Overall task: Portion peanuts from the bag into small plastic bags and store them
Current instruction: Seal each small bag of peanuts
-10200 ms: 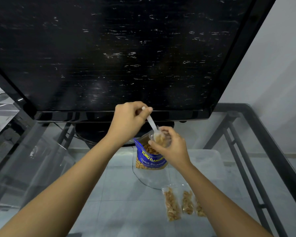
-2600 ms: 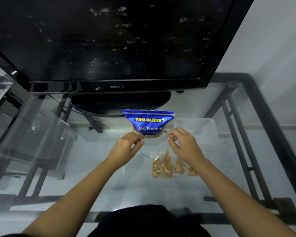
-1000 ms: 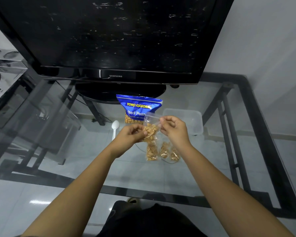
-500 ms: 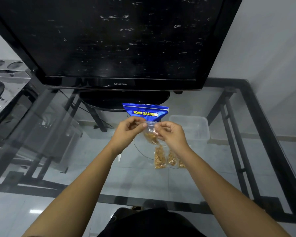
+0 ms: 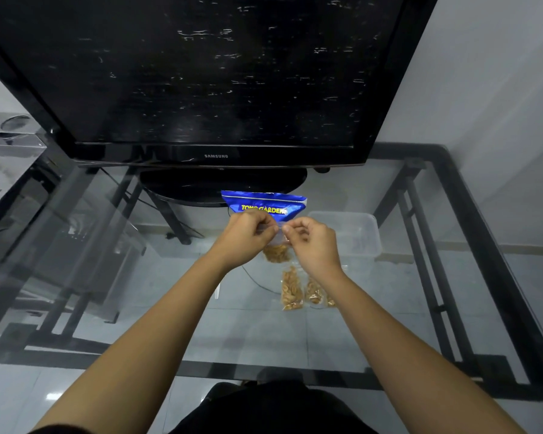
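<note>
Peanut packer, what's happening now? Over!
Left hand, right hand pinching small bag top. Filled bags on glass table. Nothing blocking.

Both arms reach forward, the left hand (image 5: 243, 238) and right hand (image 5: 312, 244) close together, fingertips pinching.

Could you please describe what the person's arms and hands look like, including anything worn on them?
Both forearms are bare up to the bottom edge of the view; no sleeves show. The left hand and right hand wear no gloves, and no rings, watch or bracelets are visible. A dark garment shows at the bottom, between the arms.
</note>
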`<state>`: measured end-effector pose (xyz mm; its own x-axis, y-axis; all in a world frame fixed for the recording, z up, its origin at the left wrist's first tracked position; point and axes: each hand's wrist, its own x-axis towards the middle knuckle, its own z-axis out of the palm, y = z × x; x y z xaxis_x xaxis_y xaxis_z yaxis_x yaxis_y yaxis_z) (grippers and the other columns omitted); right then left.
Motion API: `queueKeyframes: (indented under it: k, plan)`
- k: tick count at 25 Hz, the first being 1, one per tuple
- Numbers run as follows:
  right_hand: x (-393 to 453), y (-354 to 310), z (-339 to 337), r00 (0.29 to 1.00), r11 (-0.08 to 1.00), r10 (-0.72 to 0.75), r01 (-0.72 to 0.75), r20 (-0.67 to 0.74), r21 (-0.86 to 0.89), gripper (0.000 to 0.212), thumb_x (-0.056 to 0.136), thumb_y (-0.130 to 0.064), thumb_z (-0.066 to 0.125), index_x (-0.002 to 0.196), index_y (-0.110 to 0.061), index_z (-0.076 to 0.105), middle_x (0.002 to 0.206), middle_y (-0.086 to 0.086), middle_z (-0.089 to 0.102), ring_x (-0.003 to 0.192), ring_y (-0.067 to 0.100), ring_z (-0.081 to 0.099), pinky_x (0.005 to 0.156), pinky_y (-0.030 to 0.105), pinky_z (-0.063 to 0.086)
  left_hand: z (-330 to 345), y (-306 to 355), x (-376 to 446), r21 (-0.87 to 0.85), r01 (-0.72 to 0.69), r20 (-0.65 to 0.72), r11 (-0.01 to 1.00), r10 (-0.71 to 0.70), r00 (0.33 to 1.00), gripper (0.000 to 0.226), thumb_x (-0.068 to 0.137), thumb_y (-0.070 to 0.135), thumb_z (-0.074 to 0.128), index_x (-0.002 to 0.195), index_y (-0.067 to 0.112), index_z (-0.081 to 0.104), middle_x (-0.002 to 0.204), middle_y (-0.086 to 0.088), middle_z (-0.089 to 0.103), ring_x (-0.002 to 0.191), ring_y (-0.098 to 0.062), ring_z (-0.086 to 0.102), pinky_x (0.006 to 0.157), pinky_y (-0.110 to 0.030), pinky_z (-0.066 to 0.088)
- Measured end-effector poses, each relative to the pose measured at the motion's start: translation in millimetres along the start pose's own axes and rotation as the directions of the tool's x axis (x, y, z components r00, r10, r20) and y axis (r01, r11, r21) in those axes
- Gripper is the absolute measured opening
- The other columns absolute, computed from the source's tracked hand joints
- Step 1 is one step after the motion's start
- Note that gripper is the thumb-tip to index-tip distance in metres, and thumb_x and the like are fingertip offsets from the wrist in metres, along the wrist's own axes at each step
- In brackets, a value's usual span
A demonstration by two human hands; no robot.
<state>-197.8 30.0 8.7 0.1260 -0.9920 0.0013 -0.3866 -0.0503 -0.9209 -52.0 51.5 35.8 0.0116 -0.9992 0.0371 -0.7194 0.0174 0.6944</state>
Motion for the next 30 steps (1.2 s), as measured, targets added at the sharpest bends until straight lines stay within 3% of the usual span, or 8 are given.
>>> queueKeyframes:
  k: [5, 13, 16, 18, 20, 24, 27, 30]
  plan:
    - [-3.0, -4.8, 1.5, 0.997, 0.989, -0.029, 0.019, -0.067, -0.145, 0.007, 0.085, -0.016, 0.063, 0.08, -0.013, 0.066, 0.063, -0.009, 0.056, 0.063, 0.012, 0.054, 0.063, 0.023, 0.042, 5.7, 4.5, 1.7, 0.048, 0.018, -0.016, 0.999, -0.017, 1.0, 0.013, 0.087, 0.011, 0.055, 0.079, 0.004, 0.062, 0.076, -0.002, 0.058, 0.065, -0.01, 0.047, 0.053, -0.012, 0.034]
    - [-2.4, 2.3, -1.8, 0.999, 0.99, 0.029, -0.031, -0.02, -0.134, 0.008, 0.087, -0.021, 0.062, 0.085, -0.014, 0.066, 0.065, -0.015, 0.054, 0.061, -0.001, 0.051, 0.059, 0.019, 0.042, 0.2, -22.1, -4.3, 0.075, 0.051, -0.01, 0.996, -0.05, 0.999, 0.014, 0.086, 0.014, 0.059, 0.075, 0.006, 0.059, 0.073, 0.0, 0.057, 0.07, -0.018, 0.05, 0.058, -0.02, 0.03]
    - [-0.5, 4.8, 1.8, 0.994, 0.994, 0.104, -0.104, 0.015, -0.034, 0.006, 0.087, -0.021, 0.062, 0.083, -0.017, 0.064, 0.07, -0.011, 0.058, 0.067, 0.002, 0.057, 0.061, 0.015, 0.046, 1.5, -35.7, -12.1, -0.272, 0.138, 0.029, 0.952, -0.135, 0.99, 0.006, 0.085, 0.016, 0.065, 0.08, 0.018, 0.062, 0.081, 0.003, 0.063, 0.078, -0.012, 0.059, 0.068, -0.015, 0.045]
    - [3.5, 10.8, 5.1, 0.974, 0.964, 0.201, -0.216, 0.106, 0.157, 0.008, 0.087, -0.021, 0.062, 0.079, -0.021, 0.063, 0.077, -0.003, 0.065, 0.076, 0.013, 0.064, 0.073, 0.025, 0.056, 10.1, -47.1, -22.6, -0.589, 0.245, 0.168, 0.77, -0.181, 0.969, 0.016, 0.083, 0.015, 0.068, 0.098, 0.02, 0.066, 0.096, 0.001, 0.069, 0.091, -0.009, 0.065, 0.083, -0.018, 0.052]
    - [4.8, 18.9, 10.2, 0.92, 0.886, 0.307, -0.37, 0.243, 0.281, 0.005, 0.089, -0.019, 0.06, 0.085, -0.017, 0.064, 0.089, 0.005, 0.067, 0.081, 0.016, 0.066, 0.079, 0.03, 0.057, 27.6, -60.8, -34.3, -0.636, 0.32, 0.223, 0.703, -0.23, 0.947, 0.019, 0.083, 0.009, 0.066, 0.1, 0.017, 0.064, 0.093, -0.002, 0.07, 0.088, -0.01, 0.067, 0.082, -0.021, 0.053]
    - [5.7, 51.0, 17.8, 0.914, 0.933, 0.347, -0.314, 0.209, -0.176, 0.026, 0.09, -0.026, 0.055, 0.112, -0.014, 0.062, 0.105, 0.002, 0.066, 0.097, 0.016, 0.062, 0.085, 0.027, 0.047, 54.4, -83.0, -47.9, -0.576, 0.49, 0.239, 0.654, -0.438, 0.867, 0.006, 0.087, 0.01, 0.062, 0.085, 0.015, 0.065, 0.076, -0.004, 0.064, 0.076, -0.018, 0.06, 0.069, -0.023, 0.052]
    - [2.0, 75.9, 19.9, 0.936, 0.798, 0.254, -0.062, 0.242, -0.599, 0.034, 0.092, -0.018, 0.05, 0.125, -0.009, 0.055, 0.124, 0.013, 0.056, 0.112, 0.029, 0.055, 0.095, 0.034, 0.043, 67.0, -99.5, -49.8, -0.473, 0.588, 0.252, 0.656, -0.539, 0.804, 0.012, 0.088, 0.008, 0.058, 0.081, 0.015, 0.065, 0.08, -0.006, 0.065, 0.075, -0.02, 0.059, 0.067, -0.024, 0.054]
    - [-1.3, 83.7, 24.0, 0.916, 0.665, 0.289, 0.016, 0.277, -0.747, 0.036, 0.093, -0.015, 0.048, 0.128, -0.007, 0.049, 0.129, 0.015, 0.044, 0.115, 0.032, 0.049, 0.09, 0.037, 0.044, 78.4, -105.6, -51.8, -0.278, 0.607, 0.22, 0.745, -0.565, 0.795, 0.009, 0.087, 0.01, 0.057, 0.083, 0.01, 0.065, 0.08, -0.01, 0.066, 0.072, -0.023, 0.062, 0.073, -0.035, 0.058]
